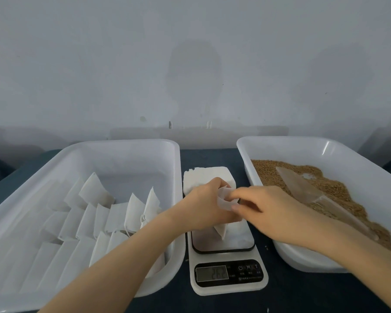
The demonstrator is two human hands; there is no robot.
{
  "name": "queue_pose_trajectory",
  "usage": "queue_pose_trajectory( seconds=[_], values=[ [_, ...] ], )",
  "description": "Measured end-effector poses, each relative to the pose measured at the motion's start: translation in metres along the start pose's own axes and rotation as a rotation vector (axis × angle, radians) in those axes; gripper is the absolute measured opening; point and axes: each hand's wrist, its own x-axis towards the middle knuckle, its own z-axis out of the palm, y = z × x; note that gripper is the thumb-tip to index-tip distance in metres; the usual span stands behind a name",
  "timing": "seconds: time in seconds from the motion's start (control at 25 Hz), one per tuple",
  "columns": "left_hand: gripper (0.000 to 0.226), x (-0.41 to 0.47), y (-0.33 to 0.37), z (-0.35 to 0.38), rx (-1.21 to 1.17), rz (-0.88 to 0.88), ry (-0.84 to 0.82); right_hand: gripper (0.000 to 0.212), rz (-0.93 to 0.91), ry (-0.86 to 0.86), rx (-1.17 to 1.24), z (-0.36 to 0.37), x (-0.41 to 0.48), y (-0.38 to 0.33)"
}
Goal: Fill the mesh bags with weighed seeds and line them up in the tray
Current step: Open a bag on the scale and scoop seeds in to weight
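Head view, first speaker: what have the hands got hold of, and why just there?

Second speaker: both are on one mesh bag (pixel 225 201); the left hand (pixel 203 206) has its fingers curled round the bag's side, and the right hand (pixel 264 206) pinches the rim between thumb and fingertips; I judge they are spreading the mouth so seed can go in. The scale (pixel 226 267) lies directly under the hands, so the bag's lower corner hangs toward its platform; whether it touches I cannot tell; the display's digits are too blurred to read.

First speaker: and round about?

Second speaker: just beyond the left hand's knuckles sits a stack of empty bags (pixel 201 176), near for the next take; left of the left forearm is the tray (pixel 122 144), with bags (pixel 113 215) leaning in rows, though whether they hold seed I cannot tell; right of the right hand is the seed tray (pixel 280 141), its seeds (pixel 348 195) heaped, a clear scoop (pixel 300 186) lying on them just past that hand's knuckles; I judge the right hand must quit the rim to take it. Nothing stands between bag and scoop; the left forearm crosses the tray's near corner, so a bag must clear that rim; all rests on a dark surface (pixel 314 294).
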Motion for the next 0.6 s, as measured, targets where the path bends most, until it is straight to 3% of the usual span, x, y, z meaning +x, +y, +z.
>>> queue_pose_trajectory(
  seconds=[0.12, 0.28, 0.44, 0.6],
  values=[
    [0.054, -0.001, 0.001, -0.006, -0.139, -0.004, -0.107, 0.017, 0.029, 0.031, -0.053, 0.011, 0.011, 0.005],
    [0.055, 0.001, -0.003, -0.019, -0.43, -0.045, -0.059, 0.012, 0.068, 0.127, -0.046, 0.011, 0.016, 0.016],
    [0.033, 0.005, -0.01, -0.015, -0.172, -0.019, 0.084, 0.008, 0.122, 0.182, 0.102, 0.007, 0.016, 0.026],
    [0.01, 0.007, -0.013, -0.012, -0.088, -0.036, 0.204, 0.025, 0.142, 0.296, 0.197, 0.007, 0.017, 0.032]
  ],
)
